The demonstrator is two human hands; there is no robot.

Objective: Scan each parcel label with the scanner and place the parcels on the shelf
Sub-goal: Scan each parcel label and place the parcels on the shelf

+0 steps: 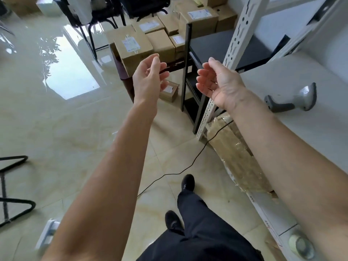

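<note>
Both hands empty, raised palms facing each other: left hand (148, 76) and right hand (218, 81), fingers loosely curled and apart, grip on nothing, likely spaced to take a box by its sides. Parcels (133, 48) stacked at 12 o'clock on a low dark stand, labels up (handy for scanning). Scanner (293, 98) lies at 3 o'clock on the white shelf (301, 129), within reach, its cable (188, 166) trailing across the floor.

Open air before the parcels (135, 48); white upright (238, 34) crowds the right.
</note>
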